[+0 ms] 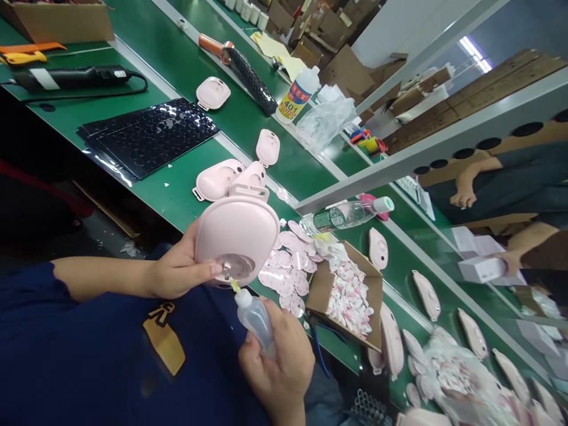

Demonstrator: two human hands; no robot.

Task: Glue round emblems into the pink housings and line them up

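Observation:
My left hand (184, 269) grips a pale pink plastic housing (237, 231) by its lower left edge, the thumb lying beside a round recess in it. In my right hand (284, 355) is a small translucent squeeze bottle (256, 319), tilted so that its yellowish nozzle tip meets the lower rim of the housing at the recess. Whether liquid is coming out is too small to tell. Just beyond the housing, several similar pink housings (219, 177) lie on the green bench. Right of it spread many flat pink discs (290, 260).
A cardboard box (322, 290) of small white-and-pink pieces stands right of the discs. Behind it lie a clear water bottle (346, 214) and a glue bottle labelled 401 (298, 94). Black sheets (151, 133) and a black corded tool (80, 77) sit left. Another person's hands (510, 260) work across the bench.

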